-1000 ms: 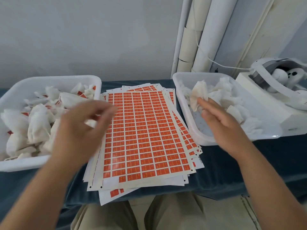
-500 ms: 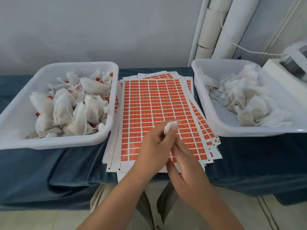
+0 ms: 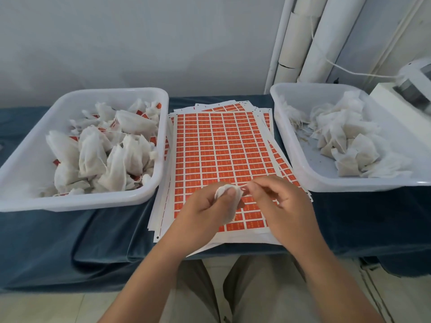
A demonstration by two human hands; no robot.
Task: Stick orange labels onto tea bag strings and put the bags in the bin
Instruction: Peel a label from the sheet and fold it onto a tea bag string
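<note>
Between both hands, over the near edge of the label sheets (image 3: 217, 148), sits one tea bag (image 3: 224, 191). Grip: left hand (image 3: 200, 210) clamped on it, thumb across the front, fingers curled behind. Just right of the bag, right hand (image 3: 286, 206) has thumb and forefinger pinched together on the string (image 3: 244, 187). It's thin, barely visible, and looks taut from bag to fingertips. No orange label on it yet, as far as I can tell.

Risks, judged from this:
- **Tear:** the string is fine, so a hard pull by the right hand could tear it off or rip the mesh.
- **Slip:** with a loose pinch the string slips and needs re-finding.
- **Crush:** too much left-hand squeeze could crush the bag.
- **Peeling:** this needs a freed finger, and the sheets under the hands are a loose fanned stack, so the top one may lift or slide with the sticker.
- **Sticker:** it could fold on itself, cling to a fingertip, or miss the string.
- **Sorting:** white bin (image 3: 70, 204) left of the left hand holds bags with orange tags, second bin (image 3: 349, 186) up-right of the right hand holds plain ones. A drop into the wrong one mixes them.
</note>
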